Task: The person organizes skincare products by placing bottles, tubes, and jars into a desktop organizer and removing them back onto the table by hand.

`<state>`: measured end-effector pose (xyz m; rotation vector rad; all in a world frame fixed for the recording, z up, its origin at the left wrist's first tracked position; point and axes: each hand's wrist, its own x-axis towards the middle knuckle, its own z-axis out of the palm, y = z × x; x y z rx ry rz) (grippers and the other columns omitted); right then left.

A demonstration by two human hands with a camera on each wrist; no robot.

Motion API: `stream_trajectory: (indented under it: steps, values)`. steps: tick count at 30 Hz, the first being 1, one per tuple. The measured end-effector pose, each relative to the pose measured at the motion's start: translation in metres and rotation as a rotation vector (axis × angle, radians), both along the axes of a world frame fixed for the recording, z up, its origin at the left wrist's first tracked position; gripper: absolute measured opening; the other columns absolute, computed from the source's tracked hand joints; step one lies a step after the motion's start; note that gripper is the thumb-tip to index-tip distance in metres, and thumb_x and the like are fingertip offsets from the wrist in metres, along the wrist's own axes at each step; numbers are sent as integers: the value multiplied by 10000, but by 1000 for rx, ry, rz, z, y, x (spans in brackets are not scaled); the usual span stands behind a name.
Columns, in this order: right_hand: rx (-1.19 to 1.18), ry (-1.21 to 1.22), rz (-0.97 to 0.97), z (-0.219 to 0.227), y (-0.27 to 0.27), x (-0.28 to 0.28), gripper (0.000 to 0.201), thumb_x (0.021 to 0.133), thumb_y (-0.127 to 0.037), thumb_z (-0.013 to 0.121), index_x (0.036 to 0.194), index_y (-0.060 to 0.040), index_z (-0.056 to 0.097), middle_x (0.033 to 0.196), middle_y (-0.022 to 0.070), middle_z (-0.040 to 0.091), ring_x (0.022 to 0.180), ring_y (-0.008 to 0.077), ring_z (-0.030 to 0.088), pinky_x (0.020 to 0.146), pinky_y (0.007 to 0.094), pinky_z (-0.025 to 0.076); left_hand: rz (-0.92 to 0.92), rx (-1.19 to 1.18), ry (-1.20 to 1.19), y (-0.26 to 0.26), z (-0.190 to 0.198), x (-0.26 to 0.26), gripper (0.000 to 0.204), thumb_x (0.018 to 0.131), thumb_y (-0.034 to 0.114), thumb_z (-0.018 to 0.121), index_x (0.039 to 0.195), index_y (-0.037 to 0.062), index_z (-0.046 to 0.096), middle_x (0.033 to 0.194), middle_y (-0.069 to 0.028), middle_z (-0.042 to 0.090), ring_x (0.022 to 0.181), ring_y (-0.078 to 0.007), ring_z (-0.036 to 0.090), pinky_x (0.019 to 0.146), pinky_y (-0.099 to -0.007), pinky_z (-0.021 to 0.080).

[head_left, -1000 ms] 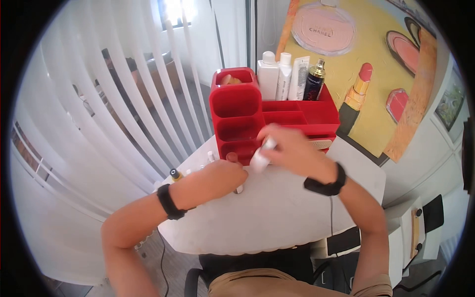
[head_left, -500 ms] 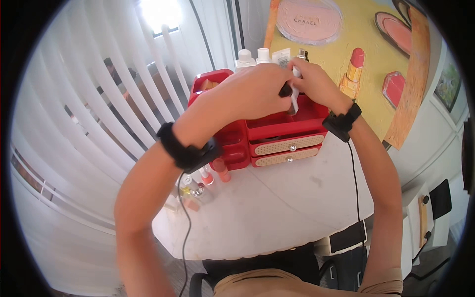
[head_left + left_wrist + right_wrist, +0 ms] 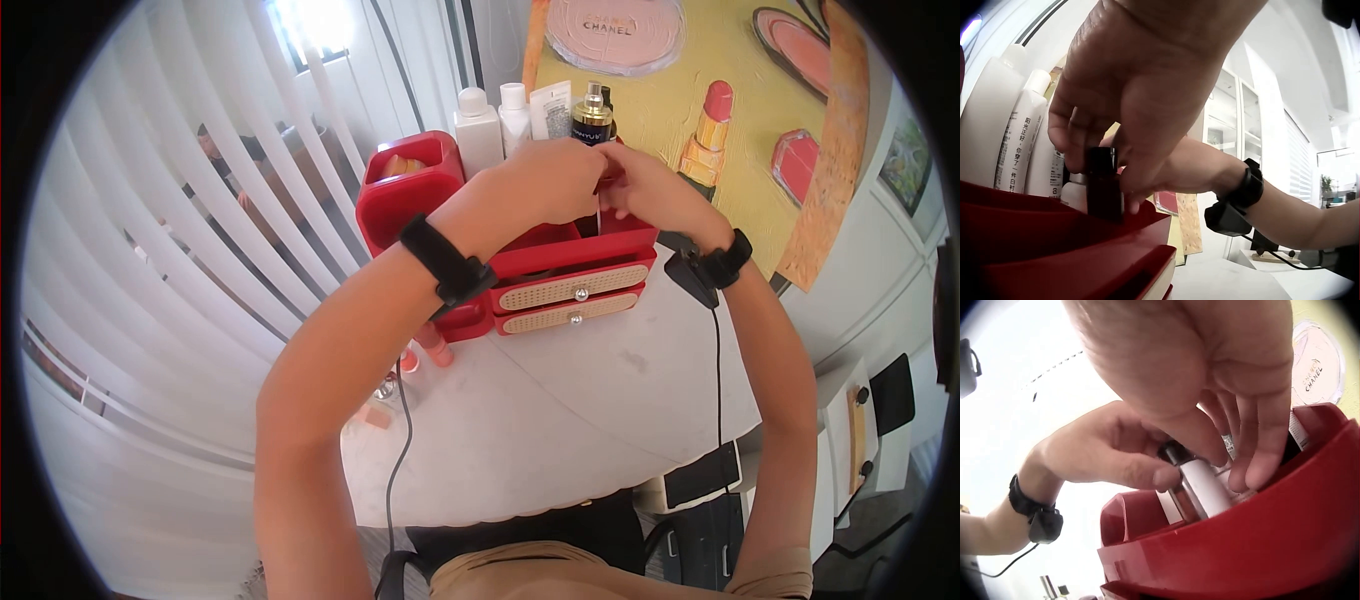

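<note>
My left hand (image 3: 555,180) pinches a small dark bottle with a black cap (image 3: 1104,187), tilted over the back right compartment of a red organizer (image 3: 545,260). A white label shows on the bottle in the right wrist view. Opposite it, my right hand (image 3: 665,195) reaches into the same compartment, its fingers (image 3: 1263,459) pointing loosely down beside the bottle. A clear, pinkish item (image 3: 1235,481) shows partly below those fingertips. Behind the hands stand a white bottle (image 3: 478,130), a slimmer white bottle (image 3: 514,120), a white tube (image 3: 551,110) and a gold-topped spray bottle (image 3: 592,120).
Two woven-front drawers (image 3: 575,287) with round knobs face me. Several small cosmetics, among them a pink tube (image 3: 434,347), stand on the white table (image 3: 560,420) at the left. A painted makeup picture (image 3: 650,105) leans behind; vertical blinds (image 3: 200,280) hang at the left.
Both hands have moved from the table front up to the organizer's back right compartment. The white-capped item earlier in my right hand no longer shows there. The view has shifted too.
</note>
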<state>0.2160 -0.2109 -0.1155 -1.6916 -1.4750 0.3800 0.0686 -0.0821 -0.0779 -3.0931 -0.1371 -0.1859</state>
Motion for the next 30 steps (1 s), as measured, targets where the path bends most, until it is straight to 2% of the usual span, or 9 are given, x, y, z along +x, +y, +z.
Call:
stream_trajectory:
  steps: [2,5,7,12,15,17,19,23,30]
  values:
    - [-123,-228,-7,-6,-4,1,504,886,-34,645,1372,13,519,1079,140,700,922,223,700,813,342,580,-31,-39,-58,-5,1,-9,359,888,235,674,1208,73,675,1087,-195,709,1030,-365,687,884,-452,545]
    - [-83,-45,0,-19,-9,3,569,895,-37,665,1430,-5,472,1119,103,666,925,187,667,826,300,558,-49,-2,-236,0,11,-43,385,913,276,688,1240,74,657,1094,-192,710,1036,-358,687,882,-451,546]
    - [-29,-173,-58,-19,-17,-3,577,876,-121,700,1394,37,500,1091,135,699,954,223,693,843,345,560,-114,-6,-370,10,19,-79,402,929,314,697,1239,64,643,1099,-178,697,1007,-353,684,877,-450,547]
    - [136,-141,-232,6,-39,-52,435,918,-106,680,1331,-22,571,1049,100,671,929,201,660,824,323,549,122,-145,-75,18,13,-202,398,917,265,728,1249,63,641,1102,-150,676,954,-330,677,853,-428,542]
    - [-68,23,-28,8,-34,-130,353,941,-123,679,1274,-37,603,1055,84,649,939,185,641,831,316,536,153,-151,81,27,-19,-255,382,900,222,752,1241,74,661,1101,-143,673,946,-324,681,833,-424,534]
    - [27,-115,242,-30,-12,-165,386,945,-152,680,1300,-40,579,1104,115,654,963,237,672,832,344,547,248,-204,184,17,-28,-267,374,897,209,749,1233,69,665,1105,-144,672,966,-334,678,844,-431,529]
    - [63,-413,227,-66,14,-191,406,939,-162,665,1314,-55,554,1121,161,650,1006,320,680,852,405,550,341,-261,289,15,-40,-273,367,893,197,746,1226,63,669,1108,-145,672,987,-344,676,855,-438,525]
    - [-109,-378,249,-106,56,-215,370,919,-170,702,1240,-48,566,1126,148,642,967,327,660,841,426,535,362,-402,335,29,-75,-277,292,877,86,661,1162,33,696,1094,-165,680,1021,-367,662,892,-443,510]
    - [-119,-206,334,-73,21,-196,342,904,-177,731,1176,-38,576,1028,130,681,935,298,683,827,382,543,43,-421,84,19,-48,-276,224,872,66,683,1086,3,678,978,-183,690,939,-379,669,830,-462,533]
